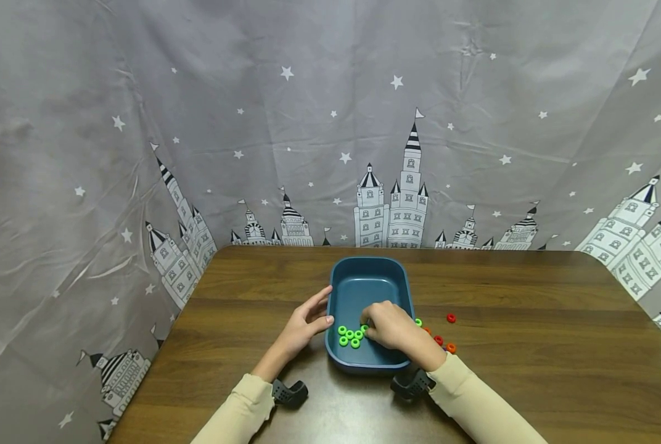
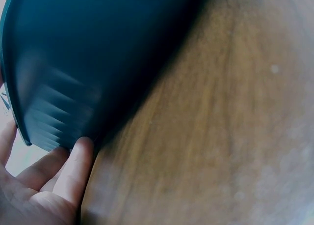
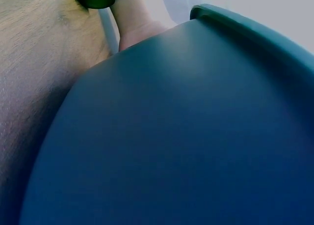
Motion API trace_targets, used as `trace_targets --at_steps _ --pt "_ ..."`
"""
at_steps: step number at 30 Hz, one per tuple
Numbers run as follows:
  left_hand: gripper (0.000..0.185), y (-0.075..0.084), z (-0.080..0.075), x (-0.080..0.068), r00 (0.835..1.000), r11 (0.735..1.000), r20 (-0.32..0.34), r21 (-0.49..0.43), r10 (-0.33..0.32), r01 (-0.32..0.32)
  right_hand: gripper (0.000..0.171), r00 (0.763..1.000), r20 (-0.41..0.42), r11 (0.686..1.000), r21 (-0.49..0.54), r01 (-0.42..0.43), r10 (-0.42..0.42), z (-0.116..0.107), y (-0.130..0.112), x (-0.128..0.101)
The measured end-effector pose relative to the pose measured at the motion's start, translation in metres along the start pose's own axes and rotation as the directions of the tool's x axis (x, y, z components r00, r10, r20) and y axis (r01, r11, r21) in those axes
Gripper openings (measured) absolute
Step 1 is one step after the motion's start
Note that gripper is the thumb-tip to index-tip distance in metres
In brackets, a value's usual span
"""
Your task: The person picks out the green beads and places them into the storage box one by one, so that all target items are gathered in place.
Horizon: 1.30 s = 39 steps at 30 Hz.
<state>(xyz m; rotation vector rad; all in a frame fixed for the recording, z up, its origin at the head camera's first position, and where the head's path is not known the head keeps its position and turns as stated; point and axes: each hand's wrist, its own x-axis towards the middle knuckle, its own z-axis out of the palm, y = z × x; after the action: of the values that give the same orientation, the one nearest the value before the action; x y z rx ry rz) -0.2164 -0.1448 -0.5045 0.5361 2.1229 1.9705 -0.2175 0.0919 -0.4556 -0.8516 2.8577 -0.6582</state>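
Note:
A dark blue tray [image 1: 368,288] stands on the table, with several small green rings [image 1: 355,343] grouped on its floor near the front left. My left hand [image 1: 303,324] rests against the tray's left side, fingers spread; in the left wrist view its fingertips touch the ribbed outer wall [image 2: 54,107]. My right hand [image 1: 391,325] reaches over the right rim into the tray. Its thumb and curled fingers pinch a green ring [image 1: 364,329] beside the group. The right wrist view is mostly filled by the tray's outer wall [image 3: 162,117], which hides the fingers.
On the wooden table [image 1: 530,308], right of the tray, lie a red ring [image 1: 451,318], an orange ring [image 1: 451,348], another red ring [image 1: 438,340] and a green ring [image 1: 418,322], partly behind the right arm. A grey curtain [image 1: 330,61] with castles hangs behind the table.

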Motion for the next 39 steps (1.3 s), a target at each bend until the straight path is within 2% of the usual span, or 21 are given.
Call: trace_targets --at_steps 11,15,20,29,33,39 --pt "0.069 0.0 0.0 0.0 1.0 1.0 -0.001 -0.009 0.002 -0.002 0.01 1.0 -0.024 1.0 0.026 0.01 -0.009 -0.002 0.001 0.0" --pt "0.069 0.0 0.0 0.0 1.0 1.0 0.011 -0.01 0.004 -0.004 0.015 0.994 -0.097 0.995 0.074 0.063 -0.056 -0.007 0.003 -0.001" --pt "0.069 0.0 0.0 0.0 1.0 1.0 0.016 -0.007 0.011 -0.011 0.017 0.973 -0.199 0.986 0.1 0.135 -0.113 -0.02 0.007 -0.004" --pt "0.068 -0.001 0.0 0.001 1.0 1.0 0.006 0.005 0.009 -0.009 0.019 0.956 -0.292 0.987 0.149 0.057 -0.011 -0.051 0.021 -0.02" --pt "0.069 0.0 0.0 0.001 1.0 1.0 0.007 0.003 0.01 -0.01 0.02 0.952 -0.304 0.986 0.167 0.007 0.045 -0.059 0.034 -0.031" --pt "0.068 -0.001 -0.001 0.001 1.0 1.0 0.005 0.011 0.01 -0.01 0.018 0.938 -0.342 0.99 0.138 -0.012 0.059 -0.062 0.055 -0.045"
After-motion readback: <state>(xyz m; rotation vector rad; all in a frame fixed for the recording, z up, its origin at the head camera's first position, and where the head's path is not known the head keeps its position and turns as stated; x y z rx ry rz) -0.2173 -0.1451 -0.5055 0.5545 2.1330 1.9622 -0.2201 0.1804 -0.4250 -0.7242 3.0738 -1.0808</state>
